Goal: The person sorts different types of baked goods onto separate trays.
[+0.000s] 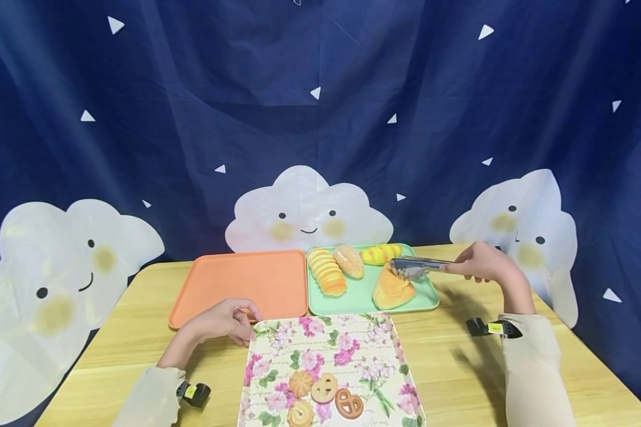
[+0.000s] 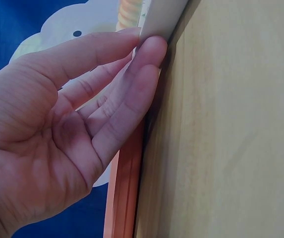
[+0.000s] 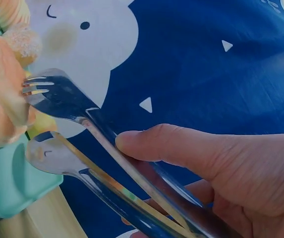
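My right hand point(image 1: 483, 264) holds metal tongs point(image 1: 424, 264) by the handles. In the right wrist view, the tongs' pronged end point(image 3: 57, 94) and rounded end point(image 3: 47, 153) stand apart beside a golden-brown bun point(image 3: 3, 84). Whether the tips touch the bun point(image 1: 392, 292) is unclear. That bun is on the right of the green tray point(image 1: 355, 299). My left hand point(image 1: 221, 320) pinches the far left corner of the floral tray point(image 1: 371, 350) between thumb and fingers. On this tray are several cookies, among them a pretzel-shaped one point(image 1: 349, 404) and a smiling round one point(image 1: 324, 388).
Left of the green tray lies an orange tray point(image 1: 246, 281). The green tray also bears a striped bread roll point(image 1: 328, 273), a sprinkled bun point(image 1: 349, 262) and a yellow roll point(image 1: 380, 254). A dark blue curtain point(image 1: 320, 136) hangs behind the wooden table point(image 1: 459, 379).
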{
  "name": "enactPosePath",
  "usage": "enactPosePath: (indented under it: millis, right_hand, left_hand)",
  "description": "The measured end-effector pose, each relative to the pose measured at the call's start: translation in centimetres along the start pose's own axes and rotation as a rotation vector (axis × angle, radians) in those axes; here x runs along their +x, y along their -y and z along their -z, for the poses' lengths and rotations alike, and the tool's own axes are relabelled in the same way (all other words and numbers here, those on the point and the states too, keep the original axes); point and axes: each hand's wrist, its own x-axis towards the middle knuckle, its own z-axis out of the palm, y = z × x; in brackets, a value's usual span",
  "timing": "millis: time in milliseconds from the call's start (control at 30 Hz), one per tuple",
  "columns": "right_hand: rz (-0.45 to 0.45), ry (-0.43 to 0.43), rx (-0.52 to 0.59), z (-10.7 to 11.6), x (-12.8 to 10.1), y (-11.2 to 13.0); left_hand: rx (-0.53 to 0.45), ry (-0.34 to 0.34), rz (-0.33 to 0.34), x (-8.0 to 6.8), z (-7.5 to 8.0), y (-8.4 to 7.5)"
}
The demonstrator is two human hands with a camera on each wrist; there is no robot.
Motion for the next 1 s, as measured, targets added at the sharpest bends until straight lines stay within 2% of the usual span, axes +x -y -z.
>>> enactPosePath:
  millis: [233,467,700,1000]
  right_hand:
    - [0.018,-0.055,0.023,0.0,0.1,0.1]
    - [0.071,-0.158,0.03,-0.2,0.4,1.2]
    - [0.199,-0.261,0.036,-0.9,0.8,3.2]
    - [0.366,-0.271,0.103,-2.9,0.5,7.5]
  left_hand:
    - [0.002,-0.002,0.003,-0.2,-0.1,0.1]
    - [0.016,-0.014,0.007,-0.2,0.0,-0.1]
    - [0.021,-0.013,0.008,0.0,0.1,-0.1]
    - [0.024,-0.003,0.003,0.0,0.1,-0.1]
